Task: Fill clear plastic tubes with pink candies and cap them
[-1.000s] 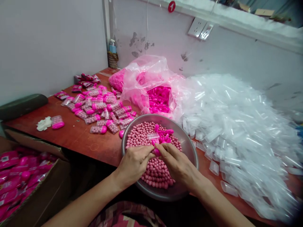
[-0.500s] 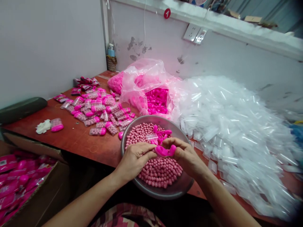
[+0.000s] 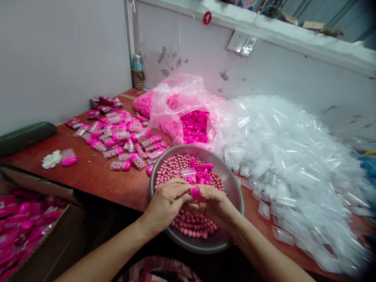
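Observation:
Both hands meet above a metal bowl (image 3: 235, 192) of pink beads (image 3: 194, 225). My left hand (image 3: 167, 201) is closed, its fingers pinching a container that they mostly hide. My right hand (image 3: 219, 203) is closed round the container's bright pink cap (image 3: 196, 193), with the thumb on top. Just beyond the fingers, loose pink caps (image 3: 204, 174) and a small clear container (image 3: 188, 172) lie on the beads.
Filled pink-capped containers (image 3: 120, 135) cover the table's (image 3: 96, 176) back left. A plastic bag (image 3: 188, 92) of pink caps stands behind the bowl. Clear containers (image 3: 282, 145) are heaped at right. A cardboard box (image 3: 58, 235) of pink packets is lower left.
My right hand has moved left against my left hand, and its fingers now wrap the pink cap. The two pink pieces seen between the hands before now show as one.

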Demonstrator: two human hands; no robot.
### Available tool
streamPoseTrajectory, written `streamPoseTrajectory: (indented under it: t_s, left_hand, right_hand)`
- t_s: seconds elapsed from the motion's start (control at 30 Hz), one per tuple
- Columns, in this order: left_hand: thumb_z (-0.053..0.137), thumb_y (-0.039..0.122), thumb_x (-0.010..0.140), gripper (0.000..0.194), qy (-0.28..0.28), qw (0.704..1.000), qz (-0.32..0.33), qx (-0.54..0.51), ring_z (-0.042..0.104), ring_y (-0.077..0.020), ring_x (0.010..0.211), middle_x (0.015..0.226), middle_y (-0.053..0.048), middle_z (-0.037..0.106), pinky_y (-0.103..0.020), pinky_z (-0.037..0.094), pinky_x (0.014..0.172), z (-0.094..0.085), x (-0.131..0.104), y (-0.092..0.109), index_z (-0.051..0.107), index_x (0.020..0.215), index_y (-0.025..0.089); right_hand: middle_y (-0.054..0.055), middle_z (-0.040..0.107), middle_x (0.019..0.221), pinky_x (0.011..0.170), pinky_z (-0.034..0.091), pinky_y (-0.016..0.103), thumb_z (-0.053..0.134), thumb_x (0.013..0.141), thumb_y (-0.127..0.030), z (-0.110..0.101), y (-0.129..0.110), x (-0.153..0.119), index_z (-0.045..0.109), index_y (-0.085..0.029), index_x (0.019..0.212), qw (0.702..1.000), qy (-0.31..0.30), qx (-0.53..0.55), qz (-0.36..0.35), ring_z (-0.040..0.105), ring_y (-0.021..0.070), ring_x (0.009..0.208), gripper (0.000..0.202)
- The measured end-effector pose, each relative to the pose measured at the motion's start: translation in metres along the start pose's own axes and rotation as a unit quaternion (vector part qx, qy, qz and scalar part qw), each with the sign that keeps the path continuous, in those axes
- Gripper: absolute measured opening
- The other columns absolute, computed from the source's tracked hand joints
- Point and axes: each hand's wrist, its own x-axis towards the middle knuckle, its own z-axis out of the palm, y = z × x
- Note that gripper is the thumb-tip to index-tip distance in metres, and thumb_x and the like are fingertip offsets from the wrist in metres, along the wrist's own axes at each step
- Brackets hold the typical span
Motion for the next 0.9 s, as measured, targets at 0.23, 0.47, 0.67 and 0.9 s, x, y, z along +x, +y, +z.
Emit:
streamPoseTrajectory:
  t_s: [0.23, 0.47, 0.67, 0.9]
  left_hand:
    - [0.054, 0.024, 0.083, 0.027, 0.060, 0.997, -0.031, -0.029, 0.060, -0.0201, 0.098, 0.105, -0.005, 0.068, -0.032, 0.045, 0.090, -0.016, 0.016, -0.002, 0.066, 0.108, 0.021]
    - [0.058, 0.037, 0.080, 0.047, 0.253, 0.957, -0.021, 0.144, 0.043, -0.0242, 0.124, 0.132, -0.005, 0.051, -0.038, 0.029, 0.107, -0.084, 0.054, -0.016, 0.053, 0.124, 0.023]
    - [0.051, 0.029, 0.085, 0.031, 0.169, 0.969, 0.009, 0.182, 0.049, -0.0216, 0.118, 0.119, -0.005, 0.061, -0.040, 0.037, 0.103, -0.045, 0.027, -0.038, 0.061, 0.113, 0.019]
    - [0.047, 0.019, 0.087, 0.030, 0.119, 0.956, 0.055, 0.263, 0.053, -0.0216, 0.112, 0.111, -0.003, 0.066, -0.051, 0.030, 0.106, -0.028, 0.018, -0.049, 0.058, 0.115, 0.022]
  right_hand:
    - [0.012, 0.060, 0.114, 0.079, 0.051, 0.037, 0.061, 0.076, -0.045, -0.006, -0.016, 0.005, 0.061, -0.017, 0.105, 0.996, -0.026, -0.085, -0.028, 0.061, 0.0209, 0.094, 0.040]
    - [0.009, 0.064, 0.101, 0.076, 0.052, 0.032, 0.057, 0.079, -0.042, -0.063, -0.084, 0.036, 0.057, -0.016, 0.106, 0.877, 0.194, -0.384, -0.215, 0.064, 0.0167, 0.084, 0.038]
    - [0.006, 0.066, 0.078, 0.079, 0.047, 0.036, 0.059, 0.071, -0.023, -0.100, -0.136, 0.114, 0.066, -0.013, 0.086, 0.767, 0.279, -0.523, -0.246, 0.062, 0.0201, 0.080, 0.020]
    - [0.000, 0.061, 0.061, 0.058, 0.047, 0.026, 0.058, 0.073, -0.025, -0.077, -0.144, 0.139, 0.064, -0.014, 0.079, 0.785, 0.175, -0.569, -0.171, 0.057, 0.0137, 0.056, 0.014]
